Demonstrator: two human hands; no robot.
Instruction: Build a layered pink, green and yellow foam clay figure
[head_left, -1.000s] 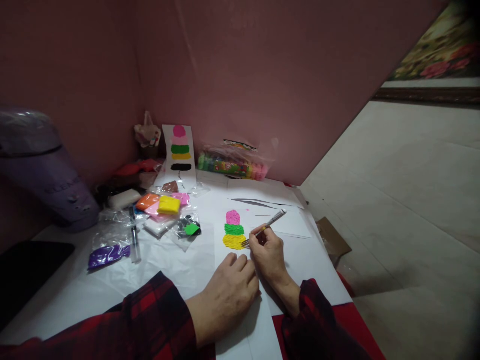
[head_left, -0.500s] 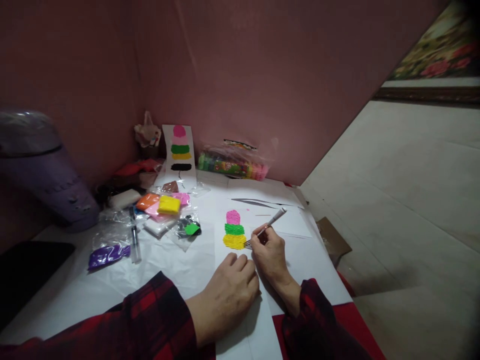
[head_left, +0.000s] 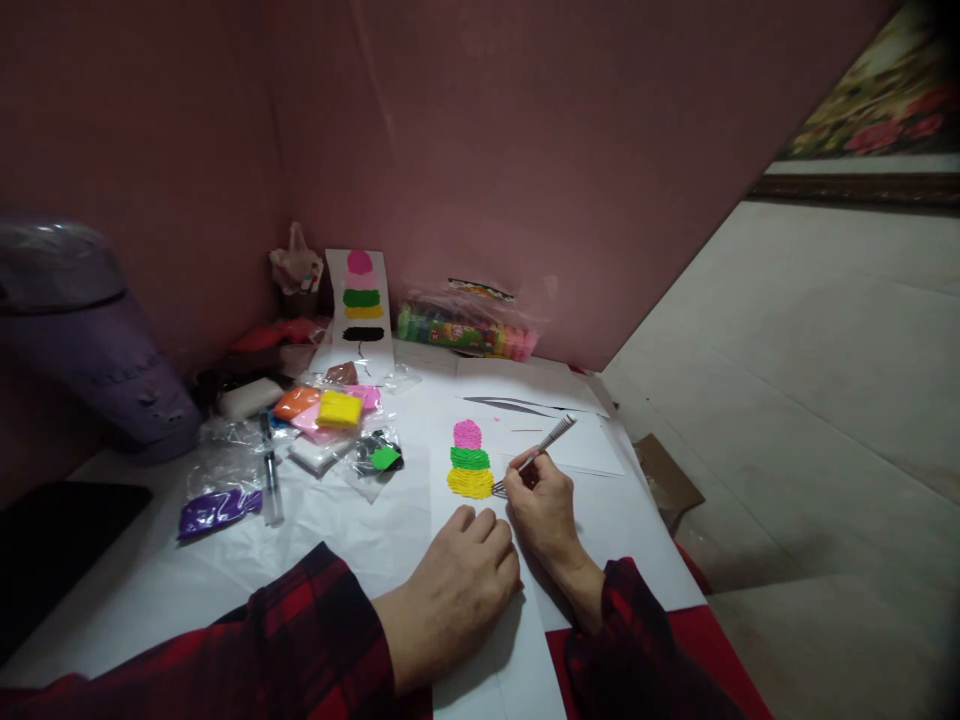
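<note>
My right hand (head_left: 546, 505) grips a fork (head_left: 555, 433) by its lower handle, the tines down at the right edge of a yellow clay layer (head_left: 469, 484). Above that layer on the white paper (head_left: 487, 620) are a green clay layer (head_left: 469, 458) and a pink clay piece (head_left: 467, 434), all with ridged surfaces. My left hand (head_left: 457, 590) rests on the paper just below the yellow clay, its fingers curled under; whatever they may hold is hidden.
Several bagged clay packs (head_left: 339, 409) lie to the left, near a purple bag (head_left: 220, 513) and a clear tube (head_left: 271, 488). A painted sheet (head_left: 363, 300) leans on the wall beside a wrapped pack of coloured sticks (head_left: 465, 331). A purple bottle (head_left: 112, 360) stands far left.
My right hand and the fork have shifted very slightly to the right at the yellow clay's edge. My left hand stays where it was.
</note>
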